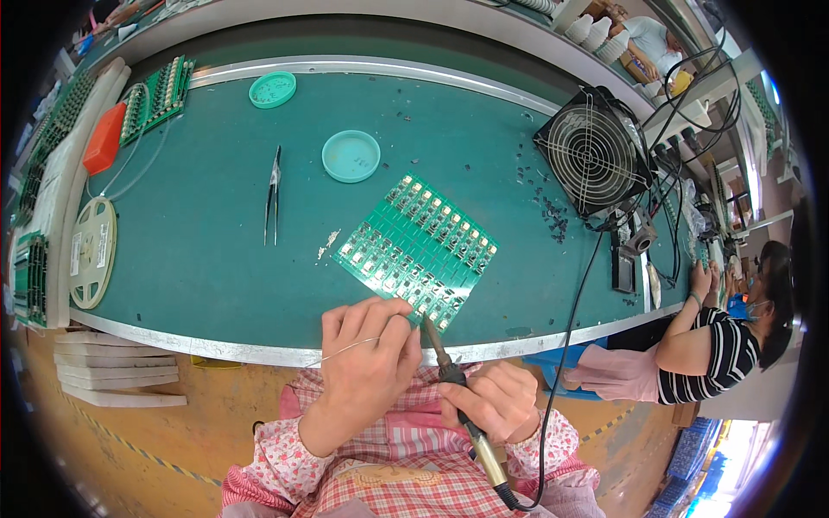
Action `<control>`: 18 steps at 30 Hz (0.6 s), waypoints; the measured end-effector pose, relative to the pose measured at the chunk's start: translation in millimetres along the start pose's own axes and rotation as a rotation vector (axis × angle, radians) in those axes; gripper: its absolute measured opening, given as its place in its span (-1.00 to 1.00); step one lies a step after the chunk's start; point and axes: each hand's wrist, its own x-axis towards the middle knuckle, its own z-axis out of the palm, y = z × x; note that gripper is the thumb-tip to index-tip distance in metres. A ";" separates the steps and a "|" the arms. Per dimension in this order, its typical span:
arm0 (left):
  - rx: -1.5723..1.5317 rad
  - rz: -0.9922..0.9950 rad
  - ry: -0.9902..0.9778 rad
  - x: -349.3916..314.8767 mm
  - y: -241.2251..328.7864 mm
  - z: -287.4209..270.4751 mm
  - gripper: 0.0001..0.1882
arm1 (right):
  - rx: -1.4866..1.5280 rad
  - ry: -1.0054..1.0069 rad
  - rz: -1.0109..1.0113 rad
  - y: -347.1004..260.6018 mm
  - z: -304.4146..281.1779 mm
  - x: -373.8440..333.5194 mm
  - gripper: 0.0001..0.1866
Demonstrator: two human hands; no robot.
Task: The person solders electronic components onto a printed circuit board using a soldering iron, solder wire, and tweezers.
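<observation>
1. on the left, a reel stands near the table edge, with a red block farther off and a small panel beyond it.
2. right of these, your tweezers lie on the table, well apart from both your hands, points away from you.
3. a green lid sits at the far side, and a green dish sits nearer and to its right.
4. your left hand is curled at the near edge of the board, fingers drawn together, holding a thin wire that trails out to the left.
5. the board lies flat and turned askew mid-table, in front of you, rows of parts along it.
6. your right hand is wrapped round the iron, its tip at the board's near right corner, just beside your left fingers; whether it touches, you cannot tell.
7. on the right, black bits are scattered near a fan.
8. farther right, a co-worker sits in a striped top.
</observation>
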 end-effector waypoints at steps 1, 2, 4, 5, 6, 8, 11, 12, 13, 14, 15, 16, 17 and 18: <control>0.003 -0.003 -0.005 0.2 0.2 -0.7 -0.80 | -0.011 -0.017 0.004 -0.2 -0.5 -1.0 -0.78; 0.006 -0.005 -0.010 0.2 0.3 -1.0 -0.80 | -0.014 -0.016 0.001 0.3 -0.1 -1.1 -0.78; 0.004 -0.005 -0.010 -0.1 0.3 -1.3 -0.80 | -0.001 0.005 -0.014 1.5 1.3 -0.2 -0.78; 0.004 -0.007 -0.013 -0.4 0.3 -1.5 -0.80 | -0.002 0.007 -0.016 2.1 -0.5 1.2 -0.78; 0.005 -0.006 -0.011 -0.6 0.2 -1.8 -0.80 | 0.048 0.008 0.027 2.7 -4.0 3.1 -0.78; -0.028 -0.012 -0.023 -1.0 0.3 -3.1 -0.82 | 0.095 0.011 0.070 4.8 -8.1 3.1 -0.77; -0.046 -0.017 -0.035 -0.2 1.4 -5.1 -0.85 | 0.289 0.229 0.266 12.1 -12.7 -2.0 -0.78; -0.045 -0.014 -0.035 -0.2 1.1 -5.1 -0.85 | 0.292 0.312 0.341 11.8 -8.9 -2.0 -0.83; -0.041 -0.019 -0.039 -0.6 1.0 -5.0 -0.86 | 0.224 0.307 0.370 16.2 -6.3 -4.6 -0.89; -0.037 -0.023 -0.043 -0.4 1.1 -4.6 -0.87 | 0.156 0.301 0.400 19.9 -4.6 -6.4 -0.93; -0.035 -0.023 -0.043 0.2 1.4 -4.4 -0.87 | 0.157 0.302 0.399 19.5 -3.5 -6.1 -0.93; -0.033 -0.023 -0.045 0.6 1.9 -4.8 -0.87 | 0.421 0.400 0.628 17.0 -1.3 -5.7 -0.95; -0.031 -0.023 -0.048 1.0 2.3 -5.1 -0.87 | 0.688 0.495 0.855 15.6 -0.2 -5.7 -0.91; -0.031 -0.023 -0.050 1.4 2.6 -5.1 -0.87 | 0.688 0.496 0.857 17.0 -0.3 -6.1 -0.91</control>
